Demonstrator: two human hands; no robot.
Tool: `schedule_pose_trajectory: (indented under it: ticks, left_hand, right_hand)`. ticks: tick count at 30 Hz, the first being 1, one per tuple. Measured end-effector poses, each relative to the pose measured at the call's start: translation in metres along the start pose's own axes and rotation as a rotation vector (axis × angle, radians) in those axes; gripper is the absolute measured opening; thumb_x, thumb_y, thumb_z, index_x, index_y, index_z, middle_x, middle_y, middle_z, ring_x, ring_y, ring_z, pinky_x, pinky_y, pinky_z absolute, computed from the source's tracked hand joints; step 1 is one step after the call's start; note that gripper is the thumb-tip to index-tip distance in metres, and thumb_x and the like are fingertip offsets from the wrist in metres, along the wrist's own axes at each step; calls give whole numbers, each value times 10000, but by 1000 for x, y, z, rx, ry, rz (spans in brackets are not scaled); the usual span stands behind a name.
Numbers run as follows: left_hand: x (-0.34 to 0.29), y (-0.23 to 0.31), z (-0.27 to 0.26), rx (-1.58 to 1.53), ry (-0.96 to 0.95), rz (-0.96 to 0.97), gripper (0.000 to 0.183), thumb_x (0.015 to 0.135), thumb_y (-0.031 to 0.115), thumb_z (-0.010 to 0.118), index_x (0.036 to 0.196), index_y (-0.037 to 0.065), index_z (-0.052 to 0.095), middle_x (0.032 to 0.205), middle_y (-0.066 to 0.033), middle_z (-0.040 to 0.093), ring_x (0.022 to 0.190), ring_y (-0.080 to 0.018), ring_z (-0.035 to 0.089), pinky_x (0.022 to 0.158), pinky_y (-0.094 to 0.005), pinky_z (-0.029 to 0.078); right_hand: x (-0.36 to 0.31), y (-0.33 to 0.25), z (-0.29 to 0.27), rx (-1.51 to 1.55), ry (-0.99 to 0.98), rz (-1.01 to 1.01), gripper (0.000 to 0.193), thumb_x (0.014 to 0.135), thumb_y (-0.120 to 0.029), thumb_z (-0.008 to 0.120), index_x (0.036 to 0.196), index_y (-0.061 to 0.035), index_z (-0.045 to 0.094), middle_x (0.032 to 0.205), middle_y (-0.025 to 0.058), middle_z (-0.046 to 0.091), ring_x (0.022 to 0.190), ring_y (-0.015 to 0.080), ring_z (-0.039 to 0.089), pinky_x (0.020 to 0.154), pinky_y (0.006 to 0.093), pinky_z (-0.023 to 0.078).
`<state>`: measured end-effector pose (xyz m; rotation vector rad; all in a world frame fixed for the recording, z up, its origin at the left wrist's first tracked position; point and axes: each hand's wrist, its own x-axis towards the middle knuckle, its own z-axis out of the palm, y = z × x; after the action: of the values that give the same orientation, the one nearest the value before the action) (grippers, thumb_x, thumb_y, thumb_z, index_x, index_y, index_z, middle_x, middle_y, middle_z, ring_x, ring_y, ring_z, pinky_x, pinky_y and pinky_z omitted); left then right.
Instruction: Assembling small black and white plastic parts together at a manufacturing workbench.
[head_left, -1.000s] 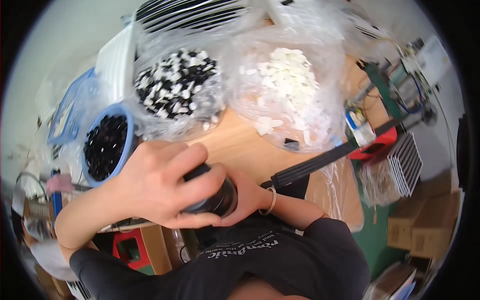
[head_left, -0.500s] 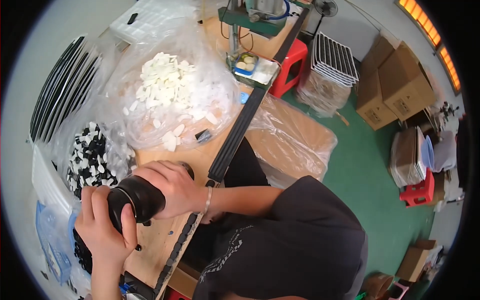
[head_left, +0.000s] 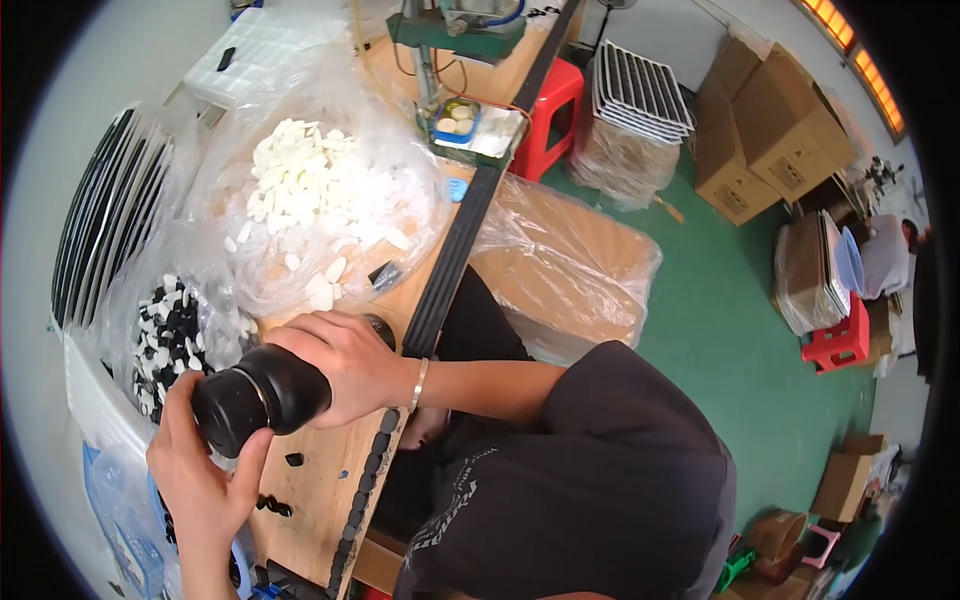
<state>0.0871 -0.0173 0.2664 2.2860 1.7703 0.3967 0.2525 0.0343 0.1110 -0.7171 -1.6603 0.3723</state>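
A black flask with a black lid and a thin metal ring below it is held tilted over the workbench. My right hand wraps round its body, hiding much of it; the base shows beyond the wrist. My left hand has its thumb and fingers round the lid's sides. Just beyond the hands lie a bag of black and white pieces and a large clear bag of white oval pieces. Several small black pieces lie on the wood below the flask.
A green bench machine stands at the far end, near a blue box of pale discs. A blue basket sits at the left. Right of the bench are a plastic-wrapped carton, red stools and cardboard boxes.
My left fingers have shifted on the lid and opened slightly, baring more of its end. The flask stays in my right hand. The whole view has moved a little.
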Motion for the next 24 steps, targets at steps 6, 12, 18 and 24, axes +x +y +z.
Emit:
schedule_pose_trajectory:
  ticks: [6,12,18,24]
  left_hand:
    - [10,-8,-1,208,-128,562,694,694,241,754,1278,2,464,1251,-240,469,1074,-424,519,914,-451,432]
    - [13,-2,1,192,-122,408,695,713,377,739,1243,3,489,1197,-235,503,1043,-428,535,871,-446,447]
    - [13,-8,-10,191,-173,561,717,708,444,710,1222,-8,499,1169,-215,526,1051,-409,541,841,-440,451]
    - [7,0,-11,295,-69,597,624,636,146,748,1198,18,511,1189,-222,508,987,-410,565,747,-422,482]
  right_hand:
    - [-6,6,-15,75,-84,-12,703,498,-242,759,1129,-42,524,919,141,596,830,338,604,741,406,481]
    - [-11,4,-19,38,-72,21,670,501,-214,773,1112,-58,546,914,122,593,818,322,595,705,388,485]
    - [-8,6,-20,27,-100,4,677,511,-218,774,1128,-70,537,912,119,590,795,328,595,693,396,483]
    - [-7,1,-8,82,-152,79,672,517,-251,756,1122,-72,521,893,124,594,822,329,602,714,409,485]
